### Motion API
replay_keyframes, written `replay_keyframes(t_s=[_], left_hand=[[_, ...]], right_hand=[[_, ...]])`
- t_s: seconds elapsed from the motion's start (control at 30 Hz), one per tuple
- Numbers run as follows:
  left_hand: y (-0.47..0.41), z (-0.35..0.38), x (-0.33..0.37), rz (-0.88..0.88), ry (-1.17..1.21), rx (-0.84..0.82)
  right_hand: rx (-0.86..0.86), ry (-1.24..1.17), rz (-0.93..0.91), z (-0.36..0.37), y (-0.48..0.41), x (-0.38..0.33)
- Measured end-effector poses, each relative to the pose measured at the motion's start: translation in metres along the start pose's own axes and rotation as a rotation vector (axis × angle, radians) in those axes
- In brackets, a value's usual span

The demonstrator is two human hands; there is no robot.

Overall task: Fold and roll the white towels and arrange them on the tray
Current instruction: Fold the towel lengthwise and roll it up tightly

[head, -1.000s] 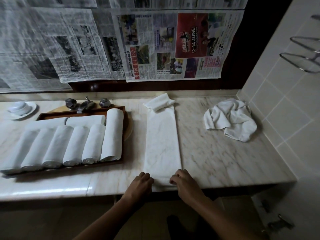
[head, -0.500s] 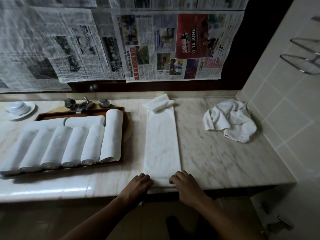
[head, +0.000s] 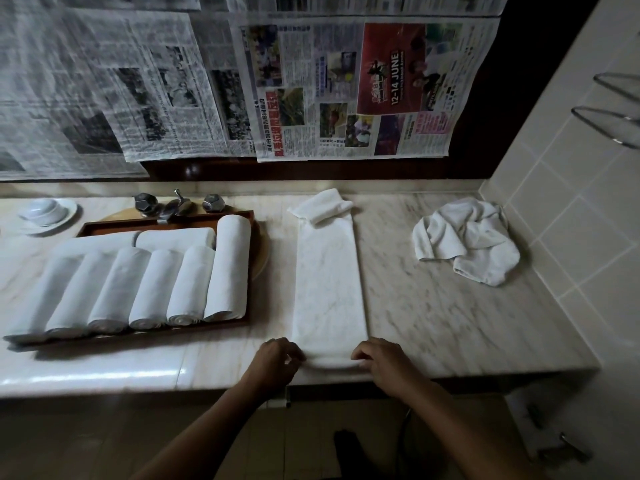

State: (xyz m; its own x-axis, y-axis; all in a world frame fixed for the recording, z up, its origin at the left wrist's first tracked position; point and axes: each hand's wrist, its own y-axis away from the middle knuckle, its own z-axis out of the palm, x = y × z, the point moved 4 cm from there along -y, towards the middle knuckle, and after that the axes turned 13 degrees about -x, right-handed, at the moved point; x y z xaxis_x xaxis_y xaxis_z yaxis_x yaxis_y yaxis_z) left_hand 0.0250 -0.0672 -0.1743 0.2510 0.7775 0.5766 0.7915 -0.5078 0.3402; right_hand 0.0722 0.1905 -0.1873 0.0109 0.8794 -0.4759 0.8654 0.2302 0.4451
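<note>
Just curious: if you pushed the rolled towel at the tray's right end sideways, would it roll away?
Probably not far: the rolled towel is round, but another roll lies against its left side and the tray rim seems to border its right. Being soft cloth, it would likely sag or loosen if lifted by one end.

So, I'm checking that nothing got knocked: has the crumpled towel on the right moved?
No. The crumpled towel lies in the same spot on the counter, still close to the tiled wall.
</note>
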Motion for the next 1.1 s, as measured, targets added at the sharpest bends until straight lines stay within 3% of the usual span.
replay_keyframes(t_s=[0.33,0.5,0.73,0.93,1.1], left_hand=[[-0.012,-0.008,-0.013,-0.265,0.329,-0.023],[-0.013,-0.007,-0.013,-0.312,0.391,0.009],[-0.011,-0.003,-0.001,-0.057,0.066,0.182],[-0.01,0.02,0.008,0.178,-0.265,0.203],[0.0,0.021,0.008,0.243,-0.306,0.195]], right_hand=[[0.052,-0.263,0.047,-0.009,-0.008,0.004],[0.077,-0.232,0.012,-0.012,-0.01,-0.001],[0.145,-0.12,-0.011,-0.011,-0.01,-0.006],[0.135,0.056,-0.042,0.001,-0.005,-0.016],[0.192,0.168,-0.128,0.007,0.005,-0.018]])
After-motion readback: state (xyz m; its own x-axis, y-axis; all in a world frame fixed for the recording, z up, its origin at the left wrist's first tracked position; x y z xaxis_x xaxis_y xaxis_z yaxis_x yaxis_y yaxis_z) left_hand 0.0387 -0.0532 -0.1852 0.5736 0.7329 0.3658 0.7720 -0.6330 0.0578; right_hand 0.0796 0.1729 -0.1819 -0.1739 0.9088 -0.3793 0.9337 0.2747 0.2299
